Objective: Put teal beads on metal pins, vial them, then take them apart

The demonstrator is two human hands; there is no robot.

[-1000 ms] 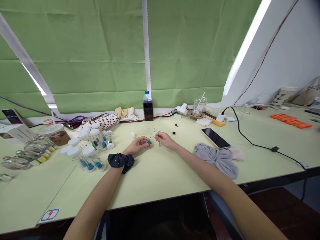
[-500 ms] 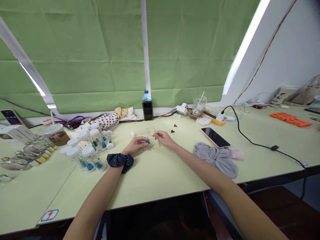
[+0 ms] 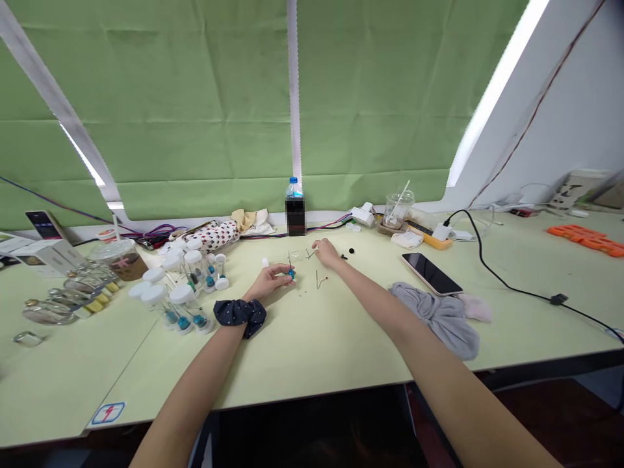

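Blue bead (image 3: 291, 274) was pinched between the fingers of the left hand (image 3: 267, 281), low over the bench (image 3: 312, 338), with a thin pin rising from it. A dark scrunchie (image 3: 240, 312) was worn on that wrist. The right hand (image 3: 325, 250) was stretched farther back among loose wire pins (image 3: 319, 280); whether its fingers were pressed on one could not be told. So small a bead could easily be dropped and rolled toward the capped vials (image 3: 181, 296), were the pinch relaxed.
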